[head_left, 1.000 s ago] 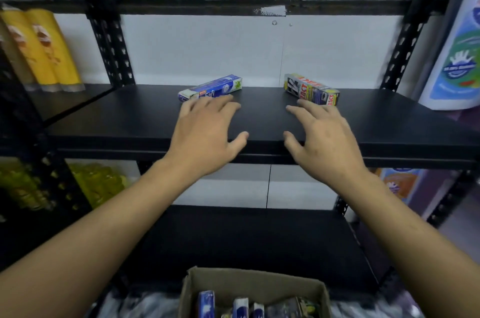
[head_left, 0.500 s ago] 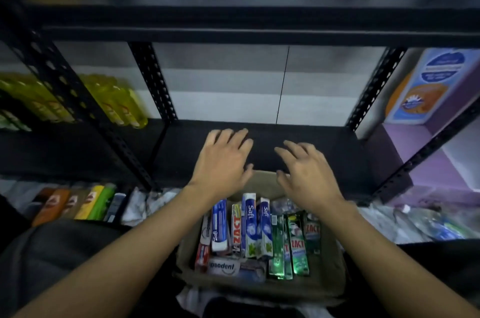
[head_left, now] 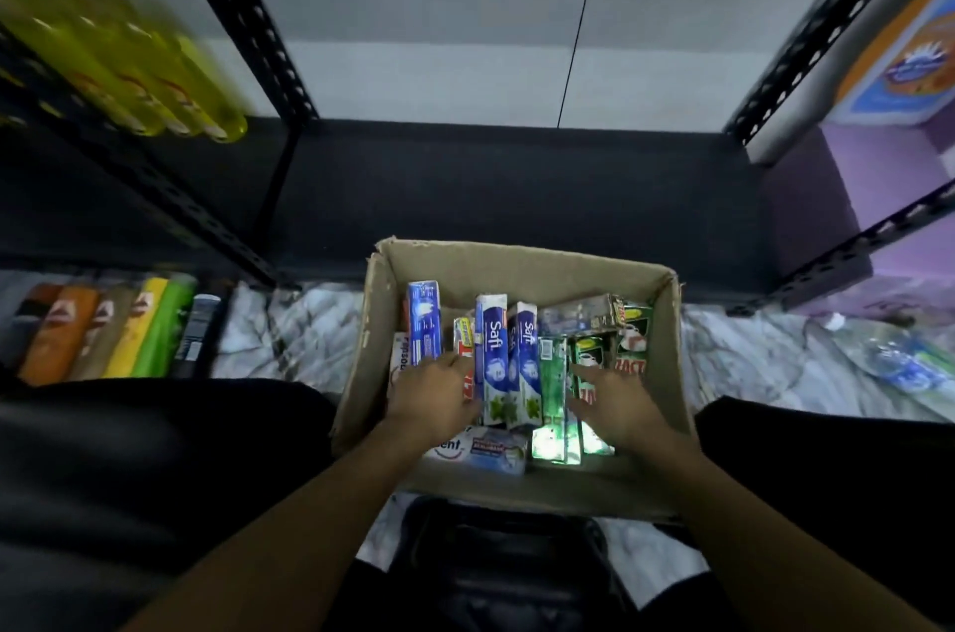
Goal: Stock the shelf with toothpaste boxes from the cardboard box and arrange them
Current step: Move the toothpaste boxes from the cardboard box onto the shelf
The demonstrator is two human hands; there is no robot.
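An open brown cardboard box (head_left: 517,264) sits on the white marbled floor (head_left: 310,326), just in front of the bare black bottom shelf (head_left: 517,197) of a black metal rack. The box is packed with toothpaste boxes, most of them standing on end side by side. A tall blue one (head_left: 424,321) is at the left and two blue-and-white "Safi" boxes (head_left: 496,352) are in the middle. Beside those are bright green boxes (head_left: 552,373), and dark green "Zact" boxes (head_left: 631,347) fill the right side. A white-and-blue box (head_left: 486,448) lies flat across the near side.

Both hands are down inside the box. The left hand (head_left: 434,399) lies over the left-hand boxes, fingers reaching forward onto a red-and-white one. Whether it is pinching anything cannot be told. The right hand (head_left: 615,404) is spread, fingers apart over the green boxes.

On the neighbouring shelf to the left lie blurred yellow-green bottles (head_left: 129,68). Below them runs a row of orange, yellow and green packs (head_left: 119,331).
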